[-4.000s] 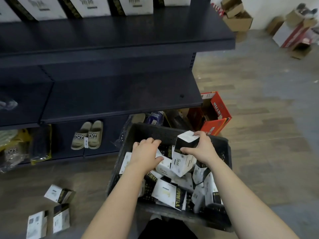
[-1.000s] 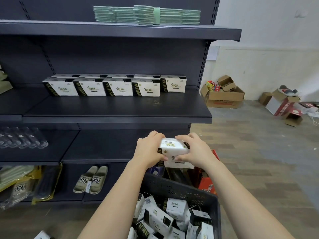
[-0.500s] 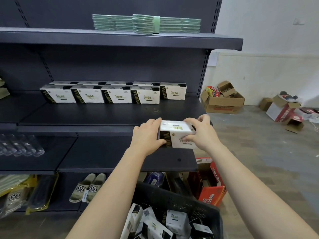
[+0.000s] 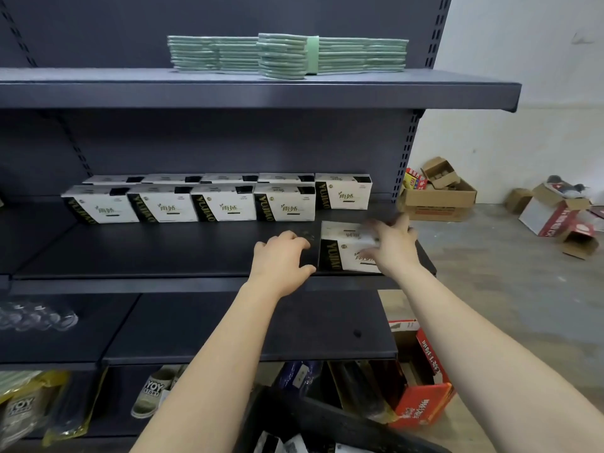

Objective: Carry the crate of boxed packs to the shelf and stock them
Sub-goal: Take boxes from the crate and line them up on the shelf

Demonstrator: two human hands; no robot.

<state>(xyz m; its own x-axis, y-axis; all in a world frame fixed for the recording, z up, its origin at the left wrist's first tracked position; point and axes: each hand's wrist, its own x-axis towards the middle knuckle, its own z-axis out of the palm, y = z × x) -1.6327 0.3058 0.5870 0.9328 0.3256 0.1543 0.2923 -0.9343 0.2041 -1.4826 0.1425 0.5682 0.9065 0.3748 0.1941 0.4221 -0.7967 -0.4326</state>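
A white-and-black boxed pack [image 4: 340,253] stands on the dark middle shelf [image 4: 163,253], at its front right, in front of a row of like packs [image 4: 222,207]. My right hand [image 4: 392,246] rests on the pack's top and right side with fingers spread; it is blurred. My left hand [image 4: 281,253] hovers just left of the pack with fingers loosely curled and holds nothing; its thumb is close to the pack's black edge. The dark crate [image 4: 327,420] sits at the bottom of the view, and a few packs [image 4: 294,444] show inside it.
Green stacked packs [image 4: 287,55] lie on the top shelf. The lower shelf [image 4: 245,325] juts out under my arms. A red carton [image 4: 421,387] stands right of the crate, slippers [image 4: 153,397] below. Cardboard boxes [image 4: 438,194] litter the floor at the right.
Both hands carried the pack up from the crate and set it on the middle shelf. My left hand has let go and drawn back to the left; my right hand stays on it.
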